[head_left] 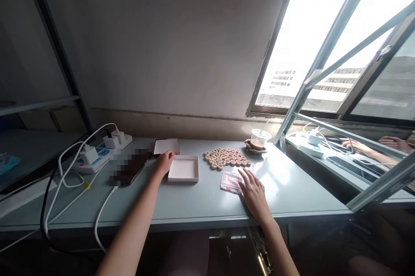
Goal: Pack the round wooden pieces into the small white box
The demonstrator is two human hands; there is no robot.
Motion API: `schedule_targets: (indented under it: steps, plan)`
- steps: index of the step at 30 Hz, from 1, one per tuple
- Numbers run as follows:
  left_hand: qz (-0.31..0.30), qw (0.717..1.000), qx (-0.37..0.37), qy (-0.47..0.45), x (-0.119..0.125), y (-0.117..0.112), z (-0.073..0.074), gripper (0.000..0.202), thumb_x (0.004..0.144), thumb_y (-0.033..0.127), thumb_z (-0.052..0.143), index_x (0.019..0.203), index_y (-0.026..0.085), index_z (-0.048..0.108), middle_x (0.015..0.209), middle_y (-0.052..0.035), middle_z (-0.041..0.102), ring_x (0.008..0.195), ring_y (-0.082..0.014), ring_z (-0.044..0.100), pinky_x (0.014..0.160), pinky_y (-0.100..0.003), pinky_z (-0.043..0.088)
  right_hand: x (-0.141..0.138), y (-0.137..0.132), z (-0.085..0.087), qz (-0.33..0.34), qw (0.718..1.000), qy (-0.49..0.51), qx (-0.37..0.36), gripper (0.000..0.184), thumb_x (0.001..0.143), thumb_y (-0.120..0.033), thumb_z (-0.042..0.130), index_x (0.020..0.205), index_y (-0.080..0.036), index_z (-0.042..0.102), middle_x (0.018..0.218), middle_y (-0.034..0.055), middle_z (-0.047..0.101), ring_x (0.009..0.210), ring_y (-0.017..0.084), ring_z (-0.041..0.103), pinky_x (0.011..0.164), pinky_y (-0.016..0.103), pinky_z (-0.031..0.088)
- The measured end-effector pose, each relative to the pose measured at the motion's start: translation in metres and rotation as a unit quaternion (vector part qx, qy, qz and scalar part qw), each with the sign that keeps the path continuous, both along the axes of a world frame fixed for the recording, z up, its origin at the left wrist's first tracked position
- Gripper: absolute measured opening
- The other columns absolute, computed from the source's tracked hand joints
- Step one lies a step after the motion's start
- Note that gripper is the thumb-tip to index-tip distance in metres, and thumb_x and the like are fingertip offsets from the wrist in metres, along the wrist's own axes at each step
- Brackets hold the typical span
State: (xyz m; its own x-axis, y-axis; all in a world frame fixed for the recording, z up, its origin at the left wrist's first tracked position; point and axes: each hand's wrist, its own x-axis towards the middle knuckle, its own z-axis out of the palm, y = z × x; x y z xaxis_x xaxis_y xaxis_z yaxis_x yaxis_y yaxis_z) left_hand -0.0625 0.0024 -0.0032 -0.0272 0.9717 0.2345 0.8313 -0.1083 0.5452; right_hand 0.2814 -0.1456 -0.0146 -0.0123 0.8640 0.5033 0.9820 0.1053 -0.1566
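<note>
My left hand (164,163) is at the upper left corner of a shallow white open box (183,179), its fingers curled closed over the rim. Behind that hand lies the box lid (166,141), inner side up. My right hand (253,191) rests open on the desk, fingers apart, by the right edge of a flat, thin packet (230,182) with reddish print. A cluster of round wooden xiangqi pieces (228,157) covers the desk beyond the packet, most with characters facing up.
A smartphone (138,168) on a white cable and loaded power strips (92,161) occupy the left. Behind the pieces, a lidded clear cup (260,136) stands by a brown carved holder (255,147). At right, a metal frame (300,94) separates another desk, where a person's hands (356,145) show.
</note>
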Motion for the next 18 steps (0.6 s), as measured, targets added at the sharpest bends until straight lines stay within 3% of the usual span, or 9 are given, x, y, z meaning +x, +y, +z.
schedule_targets:
  steps: [3, 7, 10, 14, 18]
  plan:
    - [-0.023, 1.000, -0.001, -0.013, 0.000, 0.000, 0.002, 0.027, 0.087, 0.034, 0.039, 0.090, 0.020, 0.063, 0.088, -0.0061, 0.068, 0.086, -0.0196, 0.061, 0.064, -0.023, 0.038, -0.002, 0.005, -0.003, 0.029, 0.999, -0.021, -0.028, 0.046, 0.091, -0.040, 0.030, 0.134, -0.024, 0.037, 0.137, 0.0094, 0.041, 0.130, 0.024, 0.031, 0.102, 0.047, 0.029]
    - [-0.095, 0.995, -0.012, 0.018, 0.005, -0.001, 0.002, 0.026, 0.085, 0.035, 0.042, 0.094, 0.020, 0.061, 0.074, -0.0040, 0.066, 0.076, -0.0188, 0.061, 0.060, -0.023, 0.035, -0.009, 0.005, 0.008, 0.051, 0.994, -0.004, -0.093, 0.040, 0.092, -0.034, 0.027, 0.124, -0.023, 0.048, 0.130, 0.0082, 0.049, 0.121, 0.020, 0.043, 0.100, 0.041, 0.033]
    - [-0.120, 0.992, -0.019, 0.030, 0.014, -0.003, 0.002, 0.025, 0.085, 0.031, 0.042, 0.097, 0.018, 0.060, 0.069, -0.0037, 0.064, 0.073, -0.0187, 0.060, 0.059, -0.023, 0.034, -0.016, -0.002, 0.018, 0.046, 0.996, 0.011, -0.079, 0.033, 0.091, -0.031, 0.031, 0.115, -0.024, 0.054, 0.123, 0.0069, 0.053, 0.112, 0.020, 0.049, 0.094, 0.038, 0.037]
    - [-0.147, 0.989, -0.009, -0.001, 0.023, -0.002, 0.002, 0.022, 0.085, 0.027, 0.042, 0.095, 0.016, 0.060, 0.077, -0.0056, 0.065, 0.076, -0.0174, 0.060, 0.062, -0.022, 0.035, -0.020, -0.010, 0.018, 0.044, 0.997, 0.009, -0.057, 0.028, 0.088, -0.023, 0.038, 0.110, -0.027, 0.054, 0.111, 0.0051, 0.058, 0.102, 0.020, 0.053, 0.087, 0.037, 0.040]
    - [-0.172, 0.985, -0.013, 0.002, 0.026, 0.003, -0.001, 0.019, 0.084, 0.027, 0.044, 0.091, 0.016, 0.059, 0.059, 0.0002, 0.057, 0.061, -0.0153, 0.055, 0.057, -0.022, 0.032, -0.019, -0.007, 0.023, 0.053, 0.990, 0.065, -0.113, 0.038, 0.083, -0.015, 0.041, 0.117, -0.027, 0.053, 0.108, 0.0065, 0.059, 0.097, 0.020, 0.056, 0.080, 0.034, 0.044]
